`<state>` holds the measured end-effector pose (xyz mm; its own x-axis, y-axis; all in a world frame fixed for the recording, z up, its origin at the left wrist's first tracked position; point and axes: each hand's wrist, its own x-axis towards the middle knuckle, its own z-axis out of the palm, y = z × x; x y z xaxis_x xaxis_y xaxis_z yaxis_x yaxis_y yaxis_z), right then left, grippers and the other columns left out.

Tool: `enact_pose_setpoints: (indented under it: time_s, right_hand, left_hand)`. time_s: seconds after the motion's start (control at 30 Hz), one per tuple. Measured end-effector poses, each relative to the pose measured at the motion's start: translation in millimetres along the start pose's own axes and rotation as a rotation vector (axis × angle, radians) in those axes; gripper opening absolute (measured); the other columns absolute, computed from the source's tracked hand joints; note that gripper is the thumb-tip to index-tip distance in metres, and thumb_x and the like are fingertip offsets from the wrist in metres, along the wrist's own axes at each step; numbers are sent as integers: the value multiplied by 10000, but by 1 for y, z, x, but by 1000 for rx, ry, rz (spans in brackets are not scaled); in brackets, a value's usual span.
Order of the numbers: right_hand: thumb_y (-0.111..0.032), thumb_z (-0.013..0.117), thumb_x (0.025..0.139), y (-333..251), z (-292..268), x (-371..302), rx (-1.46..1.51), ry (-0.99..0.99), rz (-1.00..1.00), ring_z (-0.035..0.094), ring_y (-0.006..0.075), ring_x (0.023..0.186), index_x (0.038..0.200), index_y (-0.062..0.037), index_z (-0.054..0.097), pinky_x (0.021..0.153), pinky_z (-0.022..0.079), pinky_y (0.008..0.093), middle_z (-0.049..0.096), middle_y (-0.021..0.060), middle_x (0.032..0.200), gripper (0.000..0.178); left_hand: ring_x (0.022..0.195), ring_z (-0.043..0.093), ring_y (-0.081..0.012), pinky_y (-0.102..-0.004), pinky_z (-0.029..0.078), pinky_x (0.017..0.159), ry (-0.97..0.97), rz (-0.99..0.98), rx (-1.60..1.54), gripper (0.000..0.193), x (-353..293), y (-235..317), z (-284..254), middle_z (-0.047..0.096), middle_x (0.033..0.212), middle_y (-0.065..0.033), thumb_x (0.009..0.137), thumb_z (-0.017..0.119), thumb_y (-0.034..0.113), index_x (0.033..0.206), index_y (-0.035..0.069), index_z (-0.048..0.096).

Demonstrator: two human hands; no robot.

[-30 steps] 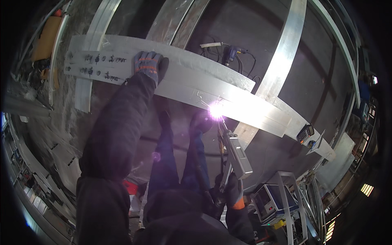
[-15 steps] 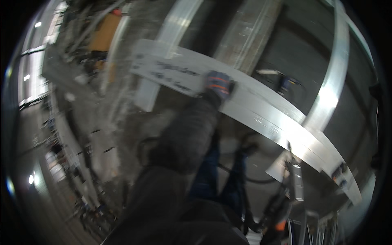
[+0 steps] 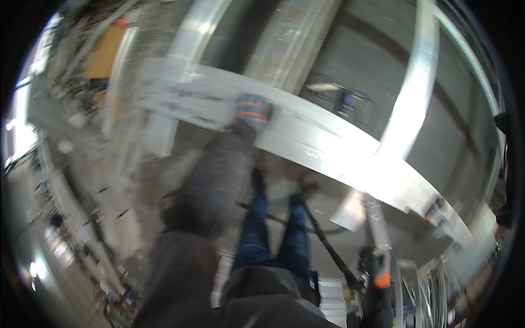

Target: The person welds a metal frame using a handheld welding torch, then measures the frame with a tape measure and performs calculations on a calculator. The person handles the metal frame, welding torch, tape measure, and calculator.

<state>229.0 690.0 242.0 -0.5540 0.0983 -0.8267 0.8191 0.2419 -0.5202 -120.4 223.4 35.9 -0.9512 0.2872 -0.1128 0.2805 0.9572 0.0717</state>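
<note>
A long, pale metal plank [image 3: 306, 128] lies slantwise across the view over metal beams, with dark handwriting near its left end. My left hand [image 3: 253, 112], in a dark glove with orange stripes, rests on top of the plank, right of the writing. Blur hides how its fingers are set. At the lower right, my right hand [image 3: 376, 273] is closed around a hand tool [image 3: 377, 225] with a long silver-grey body and dark, orange-marked rear part. The tool's front end is close to the plank's near edge. A black hose [image 3: 331, 246] runs from the floor towards this hand.
Beyond the plank, a small dark-blue device [image 3: 345, 102] sits on the grey floor. Wide metal beams [image 3: 413, 87] run away from the plank. A plate [image 3: 350, 210] sticks out below its near edge. Metal profiles [image 3: 429, 295] stand lower right; scrap [image 3: 87, 218] lies left.
My view has shifted, so the plank and beams sit further left. My left hand stays on the plank. The tool in my right hand shows more of its silver side.
</note>
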Motion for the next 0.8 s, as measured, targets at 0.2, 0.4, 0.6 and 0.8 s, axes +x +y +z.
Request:
enact_pose_setpoints:
  time_s: [0.2,0.4,0.6,0.8]
  right_hand:
    - [-243,622,1009,-79,-15,11,-263,-157,-298,681,195,868,1476,11,501,781,553,336,682,110,1124,545]
    - [-142,659,984,-103,-23,17,-384,-241,-243,716,235,924,1462,13,510,823,565,364,680,160,1190,524]
    - [-48,713,917,-100,-35,33,-430,-286,-319,725,296,1090,1460,14,505,931,554,372,687,191,1250,585]
    - [-10,718,908,-108,-43,43,-543,-277,-390,725,292,1123,1453,-13,517,965,551,368,719,174,1227,582]
  left_hand:
    - [1152,645,-372,-482,492,1025,79,-4,-59,189,-8,-3,16,715,1174,-117,905,669,197,1079,146,723]
    - [1112,637,-345,-479,472,1012,51,2,-85,156,-10,-6,9,704,1117,-96,903,665,212,1043,157,705]
    - [1076,642,-349,-487,473,990,115,33,-109,144,-12,-3,6,701,1086,-105,887,676,201,1021,155,701]
    - [1093,646,-337,-485,470,1008,8,-17,-62,163,-8,-5,9,702,1090,-107,877,683,190,1037,165,702]
